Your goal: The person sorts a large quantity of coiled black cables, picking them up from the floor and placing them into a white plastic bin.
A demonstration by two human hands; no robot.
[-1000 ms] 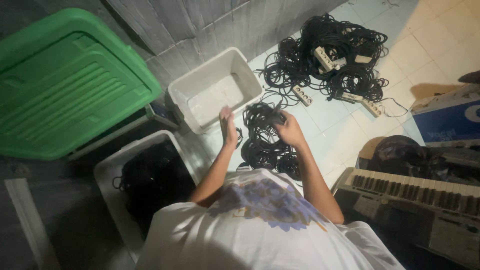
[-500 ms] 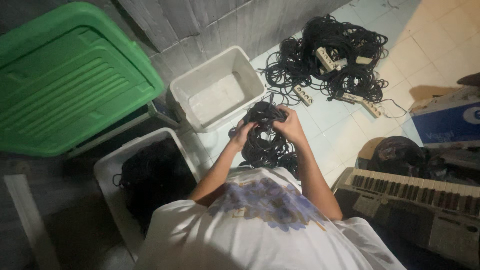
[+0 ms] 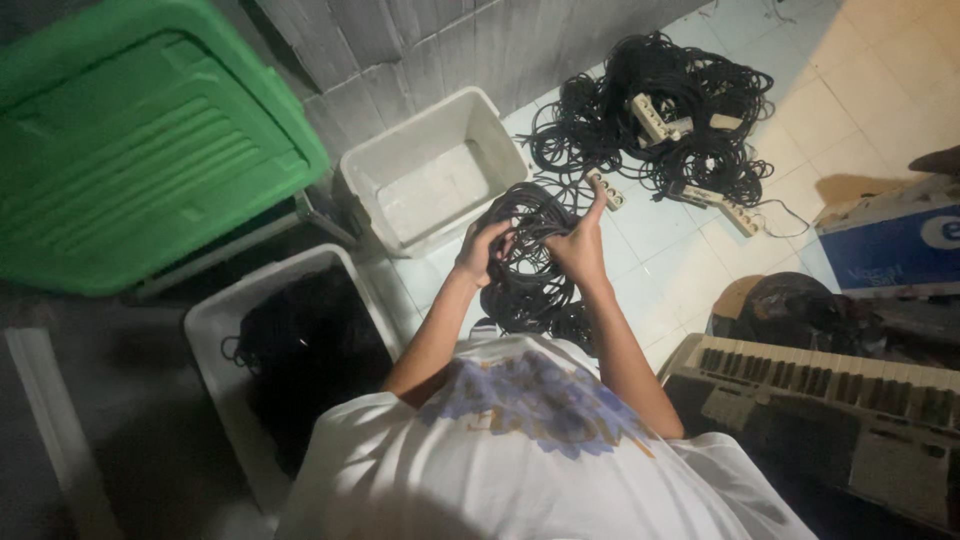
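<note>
Both hands (image 3: 530, 250) apparently gripping cable coil (image 3: 530, 215)

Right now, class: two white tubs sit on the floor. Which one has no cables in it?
The white tub farther from the person, beside the green lid, holds no cables; its bare bottom shows. The nearer tub holds a dark heap of cable.

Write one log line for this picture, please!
left hand: grips coiled black cable bundle | right hand: grips it too | empty white plastic tub: beside
</note>
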